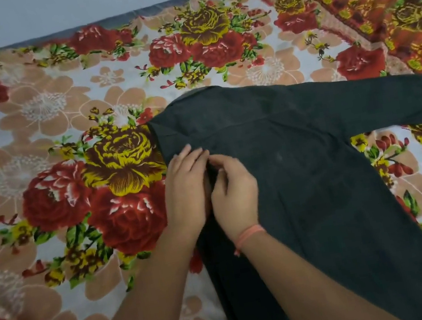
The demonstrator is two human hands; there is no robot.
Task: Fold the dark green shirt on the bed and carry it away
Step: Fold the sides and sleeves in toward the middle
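Mid-fold on the bed (61,106): left hand (186,189) and right hand (233,192) pinched together on the shirt (317,170) near edge. Next, probably: right sleeve (390,102) folded in.

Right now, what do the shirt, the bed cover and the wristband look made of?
Dark green shirt: matte woven cloth, probably cotton; soft creases, no sheen. Floral bedsheet: thin printed fabric, smooth and flat. Wristband on the right hand: pinkish thread or cord, seemingly.
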